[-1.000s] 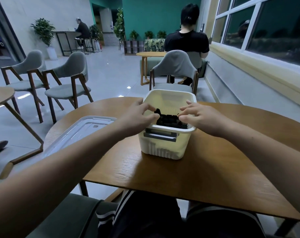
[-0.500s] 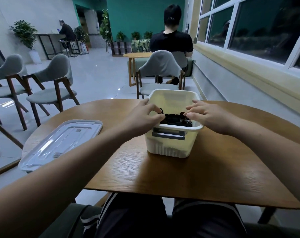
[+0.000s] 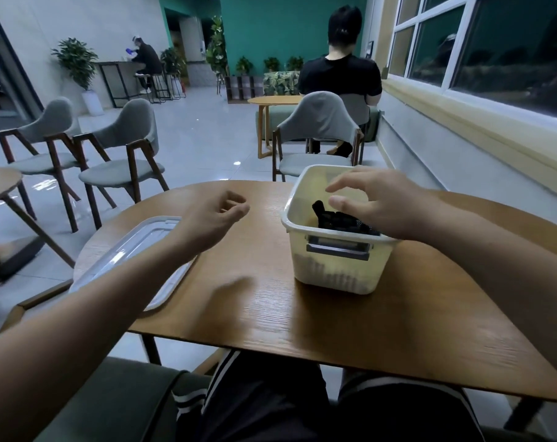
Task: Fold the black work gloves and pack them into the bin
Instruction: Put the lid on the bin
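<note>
The head view shows the black work gloves lying inside the cream plastic bin on the round wooden worktop, just under the nearer right hand, whose fingers are spread and empty, while the loosely curled, empty left hand is well apart leftwards.

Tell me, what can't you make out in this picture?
Head view:
- Black work gloves: the right hand and the wall of the cream plastic bin cover much of them, so their count and folding are unclear.
- Clear plastic lid: the left forearm lies across its middle.
- Left hand: curled fingers hide its palm.
</note>
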Demonstrator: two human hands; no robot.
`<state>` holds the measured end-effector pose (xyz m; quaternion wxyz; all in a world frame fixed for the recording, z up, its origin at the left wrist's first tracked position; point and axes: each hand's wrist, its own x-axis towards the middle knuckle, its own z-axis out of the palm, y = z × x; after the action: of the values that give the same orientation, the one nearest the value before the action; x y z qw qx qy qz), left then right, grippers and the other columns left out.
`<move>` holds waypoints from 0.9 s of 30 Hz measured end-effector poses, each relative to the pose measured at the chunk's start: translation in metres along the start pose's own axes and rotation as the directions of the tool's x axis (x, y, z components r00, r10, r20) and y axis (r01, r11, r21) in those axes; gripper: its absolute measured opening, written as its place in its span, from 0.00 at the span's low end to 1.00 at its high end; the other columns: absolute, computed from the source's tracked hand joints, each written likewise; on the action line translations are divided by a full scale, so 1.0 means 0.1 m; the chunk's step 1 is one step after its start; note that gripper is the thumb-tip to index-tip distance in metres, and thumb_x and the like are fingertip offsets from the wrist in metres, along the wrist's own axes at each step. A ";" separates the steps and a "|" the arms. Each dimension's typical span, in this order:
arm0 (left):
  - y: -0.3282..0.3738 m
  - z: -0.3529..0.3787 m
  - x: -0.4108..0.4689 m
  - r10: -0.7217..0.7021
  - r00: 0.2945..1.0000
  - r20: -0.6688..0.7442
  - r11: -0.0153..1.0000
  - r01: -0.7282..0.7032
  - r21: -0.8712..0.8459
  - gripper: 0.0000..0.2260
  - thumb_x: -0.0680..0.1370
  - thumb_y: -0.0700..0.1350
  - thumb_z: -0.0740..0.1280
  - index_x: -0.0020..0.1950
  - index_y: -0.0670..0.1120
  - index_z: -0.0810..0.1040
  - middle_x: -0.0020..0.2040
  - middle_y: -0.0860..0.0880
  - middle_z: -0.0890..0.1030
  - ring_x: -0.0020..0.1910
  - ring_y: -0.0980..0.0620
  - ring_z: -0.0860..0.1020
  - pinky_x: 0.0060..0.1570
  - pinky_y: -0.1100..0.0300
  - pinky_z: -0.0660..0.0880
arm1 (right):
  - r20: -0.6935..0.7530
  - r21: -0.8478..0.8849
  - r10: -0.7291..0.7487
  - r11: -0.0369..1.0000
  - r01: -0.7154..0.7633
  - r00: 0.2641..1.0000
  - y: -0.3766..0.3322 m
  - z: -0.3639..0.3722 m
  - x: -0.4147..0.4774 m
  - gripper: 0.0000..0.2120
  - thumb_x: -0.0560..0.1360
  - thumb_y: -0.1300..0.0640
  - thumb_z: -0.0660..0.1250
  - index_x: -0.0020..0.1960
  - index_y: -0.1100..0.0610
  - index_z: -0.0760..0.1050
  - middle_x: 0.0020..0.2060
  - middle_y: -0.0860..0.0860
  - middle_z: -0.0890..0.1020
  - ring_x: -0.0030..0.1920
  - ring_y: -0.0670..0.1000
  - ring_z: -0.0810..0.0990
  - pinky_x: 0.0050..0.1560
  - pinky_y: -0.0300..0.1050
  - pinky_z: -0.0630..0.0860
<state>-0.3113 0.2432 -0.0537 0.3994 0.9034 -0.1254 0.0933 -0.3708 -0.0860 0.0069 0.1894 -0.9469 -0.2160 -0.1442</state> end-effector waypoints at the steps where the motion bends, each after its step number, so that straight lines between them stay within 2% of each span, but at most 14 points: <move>1: -0.11 -0.05 -0.02 -0.013 1.000 -0.002 0.999 0.013 0.045 0.13 0.83 0.56 0.69 0.64 0.51 0.80 0.55 0.52 0.84 0.55 0.51 0.83 0.55 0.49 0.82 | 0.002 -0.005 -0.015 1.000 0.015 1.000 -0.10 0.03 0.05 0.18 0.83 0.40 0.65 0.68 0.46 0.81 0.67 0.43 0.81 0.67 0.49 0.77 0.68 0.53 0.74; 5: -0.52 -0.21 -0.16 -0.057 0.998 -0.011 0.969 0.058 0.241 0.15 0.81 0.52 0.73 0.65 0.48 0.80 0.54 0.52 0.84 0.51 0.55 0.81 0.48 0.61 0.76 | 0.013 -0.013 -0.072 0.997 0.072 0.997 -0.48 0.19 0.25 0.18 0.83 0.39 0.66 0.69 0.44 0.79 0.66 0.42 0.80 0.61 0.47 0.77 0.57 0.46 0.72; 7: -0.72 -0.25 -0.22 -0.074 0.997 -0.034 0.938 0.081 0.337 0.17 0.80 0.52 0.74 0.66 0.48 0.81 0.52 0.53 0.84 0.51 0.54 0.81 0.50 0.58 0.76 | 0.029 -0.015 -0.093 0.996 0.093 0.995 -0.65 0.29 0.35 0.19 0.83 0.41 0.67 0.70 0.46 0.79 0.65 0.45 0.80 0.60 0.47 0.76 0.55 0.44 0.68; 11: -1.01 -0.30 -0.33 -0.147 0.989 -0.021 0.880 0.140 0.455 0.18 0.79 0.55 0.74 0.66 0.51 0.80 0.50 0.54 0.83 0.52 0.53 0.80 0.54 0.54 0.75 | 0.057 -0.017 -0.127 0.992 0.128 0.990 -0.96 0.56 0.54 0.18 0.83 0.42 0.67 0.69 0.48 0.79 0.65 0.48 0.81 0.65 0.51 0.77 0.62 0.49 0.74; 16: -1.17 -0.25 -0.43 -0.188 0.982 -0.021 0.834 0.171 0.525 0.12 0.78 0.58 0.73 0.55 0.54 0.75 0.48 0.53 0.80 0.49 0.51 0.77 0.51 0.50 0.75 | 0.082 -0.033 -0.150 0.988 0.153 0.985 -1.28 0.91 0.66 0.18 0.83 0.44 0.66 0.70 0.50 0.78 0.66 0.48 0.82 0.66 0.53 0.78 0.64 0.53 0.77; 20: -1.21 -0.20 -0.44 -0.137 0.990 -0.044 0.839 0.139 0.526 0.12 0.79 0.56 0.72 0.44 0.52 0.73 0.41 0.53 0.79 0.43 0.53 0.75 0.43 0.53 0.69 | 0.097 -0.018 -0.119 0.992 0.121 0.988 -1.40 1.22 0.68 0.18 0.82 0.45 0.65 0.70 0.49 0.78 0.62 0.49 0.83 0.62 0.55 0.79 0.57 0.52 0.79; 24: -1.20 -0.19 -0.42 -0.116 0.993 -0.024 0.816 0.109 0.568 0.13 0.81 0.53 0.69 0.39 0.52 0.72 0.36 0.53 0.77 0.38 0.52 0.74 0.39 0.53 0.66 | 0.145 0.126 -0.055 0.991 0.037 0.988 -1.43 1.57 0.63 0.18 0.80 0.48 0.66 0.68 0.48 0.79 0.59 0.47 0.84 0.60 0.53 0.81 0.56 0.51 0.79; 27: -1.18 -0.19 -0.42 -0.111 0.994 -0.012 0.810 0.097 0.578 0.13 0.80 0.52 0.69 0.38 0.52 0.72 0.36 0.53 0.77 0.38 0.52 0.74 0.39 0.53 0.66 | 0.168 0.301 0.023 0.951 -0.074 0.985 -1.41 1.81 0.55 0.14 0.79 0.49 0.67 0.61 0.51 0.82 0.53 0.47 0.86 0.54 0.52 0.83 0.57 0.52 0.81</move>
<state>-0.3168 0.3401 -0.1352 0.1095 0.9884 -0.0460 0.0947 -0.3538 0.1278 -0.0919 0.3192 -0.9197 -0.2271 -0.0266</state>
